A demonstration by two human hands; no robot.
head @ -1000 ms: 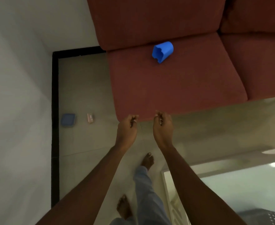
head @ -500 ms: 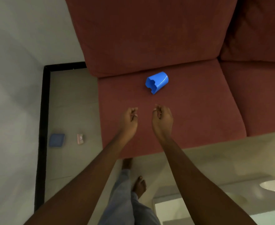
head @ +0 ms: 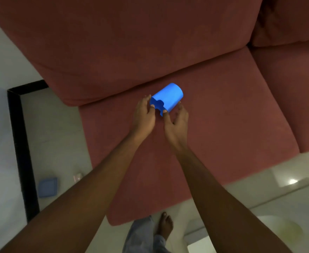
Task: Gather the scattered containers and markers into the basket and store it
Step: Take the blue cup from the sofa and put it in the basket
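Note:
A blue cup-shaped container [head: 169,97] with a notched rim lies on its side on the red sofa seat [head: 214,125], its open end toward me. My left hand [head: 144,114] pinches the rim on the left, thumb at the notch and fingers over the top edge. Just right of it, my right hand [head: 176,118] touches the container's near side with its thumb at the rim and its fingers spread alongside. No basket or markers show in this view.
On the floor left of the sofa lie a flat blue square container [head: 47,187] and a small pink object [head: 77,177], near a black wall border [head: 17,143]. A white table [head: 277,227] stands at lower right. My bare foot [head: 165,225] is by the sofa's front edge.
I have stepped up to the sofa and both hands have reached forward from its front edge to the blue container. The fingers have uncurled and now touch it.

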